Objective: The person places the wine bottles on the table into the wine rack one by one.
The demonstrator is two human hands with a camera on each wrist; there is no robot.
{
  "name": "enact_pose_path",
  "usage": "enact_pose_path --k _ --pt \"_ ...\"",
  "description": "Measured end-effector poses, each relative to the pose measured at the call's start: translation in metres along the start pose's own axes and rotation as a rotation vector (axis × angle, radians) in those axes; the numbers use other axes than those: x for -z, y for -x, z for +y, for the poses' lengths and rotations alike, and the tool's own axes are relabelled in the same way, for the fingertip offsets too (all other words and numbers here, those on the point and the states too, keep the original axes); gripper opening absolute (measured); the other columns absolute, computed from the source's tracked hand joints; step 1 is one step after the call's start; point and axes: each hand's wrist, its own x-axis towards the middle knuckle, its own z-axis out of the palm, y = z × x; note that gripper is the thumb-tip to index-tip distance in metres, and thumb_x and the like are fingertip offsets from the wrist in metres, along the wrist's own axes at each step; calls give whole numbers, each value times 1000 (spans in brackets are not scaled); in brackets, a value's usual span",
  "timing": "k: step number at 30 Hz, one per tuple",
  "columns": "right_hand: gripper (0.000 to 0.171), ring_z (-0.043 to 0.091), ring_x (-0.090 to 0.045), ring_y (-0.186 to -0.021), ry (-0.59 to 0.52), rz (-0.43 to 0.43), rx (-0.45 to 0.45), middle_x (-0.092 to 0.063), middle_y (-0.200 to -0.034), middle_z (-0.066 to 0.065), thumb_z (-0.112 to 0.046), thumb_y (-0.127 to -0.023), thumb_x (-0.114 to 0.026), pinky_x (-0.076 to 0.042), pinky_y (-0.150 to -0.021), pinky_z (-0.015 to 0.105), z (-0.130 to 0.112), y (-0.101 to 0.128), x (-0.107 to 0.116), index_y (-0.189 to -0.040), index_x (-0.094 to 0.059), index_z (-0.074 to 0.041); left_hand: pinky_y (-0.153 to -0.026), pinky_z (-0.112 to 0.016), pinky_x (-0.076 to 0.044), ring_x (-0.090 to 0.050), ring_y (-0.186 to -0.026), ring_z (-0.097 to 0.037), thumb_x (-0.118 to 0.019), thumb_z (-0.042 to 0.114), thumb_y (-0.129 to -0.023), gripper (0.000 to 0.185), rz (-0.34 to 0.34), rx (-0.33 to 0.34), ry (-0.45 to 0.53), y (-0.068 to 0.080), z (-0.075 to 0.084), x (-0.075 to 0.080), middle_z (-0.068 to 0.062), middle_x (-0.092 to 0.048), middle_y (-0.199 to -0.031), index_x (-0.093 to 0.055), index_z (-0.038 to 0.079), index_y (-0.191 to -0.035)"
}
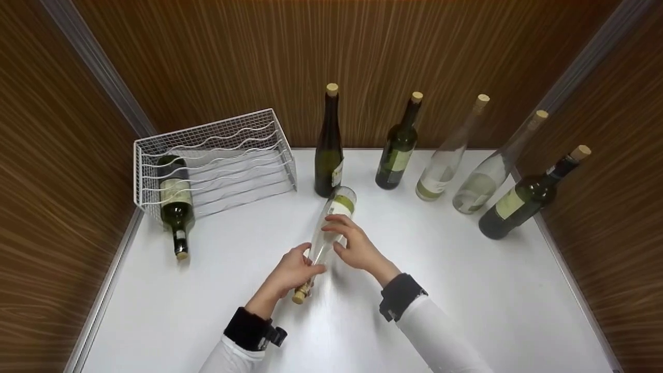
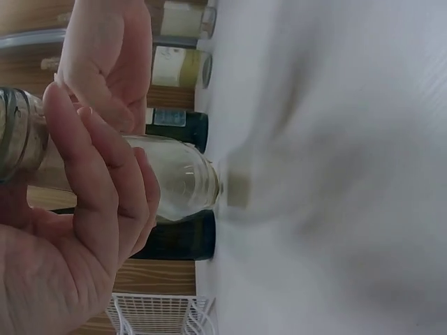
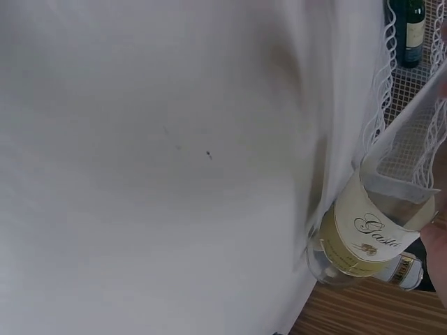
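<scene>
White wire rack (image 1: 215, 155) sits at your far left on the white table (image 1: 466, 290), against the wood-grain wall. One dark green bottle (image 1: 175, 199) lies in its left slot, neck and cork poking out toward you. The other slots show only wavy wire.

Moving right, your left hand (image 1: 292, 269) curls around the neck of the clear bottle (image 1: 327, 235), low down near the cork, which points back toward you. In the left wrist view the fingers (image 2: 98, 174) wrap the glass and the bottle's rounded body shows past them.

Clear bottle is tipped over, lying at a slant between both hands, base aimed away toward the upright row, pale label near the base. Whether it touches the table you cannot tell from the head view. The right wrist view shows the label and base close up (image 3: 363, 237), with the rack's wire edge just behind it.

Your right hand (image 1: 355, 243) grips the bottle's body from the right side, fingers bent over the top of the glass, just above the left hand.

Behind and to the right stand five corked bottles in a rough row: a tall dark bottle (image 1: 329, 150) just beyond the clear bottle's base, a green bottle (image 1: 398, 150), two clear labelled bottles (image 1: 448, 158) (image 1: 492, 173), and a dark green bottle at far right (image 1: 523, 199) near the table's edge.
</scene>
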Motion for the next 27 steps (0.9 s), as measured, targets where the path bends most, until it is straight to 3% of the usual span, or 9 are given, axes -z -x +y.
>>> enact_pose_path --k 6,11,14,19,24,27 --pt "17 29 -53 -121 -89 203 -176 -57 -123 11 0 -90 -68 -40 -105 43 7 -1 -5 -106 -71 -1 -49 -26 -49 -58 -59 -15 -76 14 -84 80 27 -35 -56 1 -9 -10 -11 -57 -82 -32 -7 -146" --pt "32 35 -49 -122 -214 304 -362 -51 -125 17 -7 -86 -75 -45 -100 47 12 0 -11 -114 -64 3 -45 -27 -50 -59 -54 -15 -70 10 -85 80 42 -11 -35 1 -14 -18 -13 -56 -86 -25 -10 -149" --pt "51 36 -50 -120 -344 320 -516 -47 -127 20 -12 -86 -76 -49 -95 46 12 2 -16 -130 -52 1 -43 -28 -51 -58 -51 -14 -66 9 -86 77 45 -2 -18 2 -17 -22 -14 -57 -85 -25 -9 -148" --pt "79 33 -60 -101 -644 303 -747 -45 -124 23 -19 -88 -72 -54 -85 42 10 2 -25 -150 -26 -7 -42 -31 -53 -58 -50 -15 -62 8 -85 76 44 13 -11 3 -22 -28 -13 -56 -85 -23 -10 -148" --pt "90 25 -64 -87 -876 288 -851 -53 -117 21 -21 -90 -67 -56 -78 40 8 1 -31 -155 -7 -10 -44 -27 -48 -58 -51 -14 -63 12 -85 77 71 -4 -101 2 -26 -29 -9 -59 -79 -24 -12 -147" --pt "91 22 -66 -85 -929 273 -876 -59 -109 18 -22 -90 -66 -56 -75 37 7 0 -33 -156 -4 -13 -49 -26 -45 -57 -55 -13 -69 16 -82 79 97 -30 -176 2 -29 -29 -6 -59 -76 -29 -12 -145"
